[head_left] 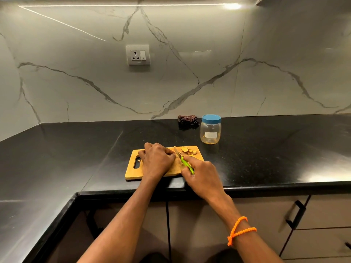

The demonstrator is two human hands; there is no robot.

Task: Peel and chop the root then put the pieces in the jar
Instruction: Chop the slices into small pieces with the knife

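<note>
R hand (201,175) gripping knife (183,160); L hand (156,160) on board (133,171)

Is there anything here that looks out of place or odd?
Only one thing: the jar has its blue lid on, though pieces must go in. Otherwise nothing stands out; the pieces stay on the cutting board.

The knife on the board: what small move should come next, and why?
Probably press the knife down for another cut: the right hand grips its green handle, blade beside the left hand, which seems to hold the root. The jar is still lidded.
</note>
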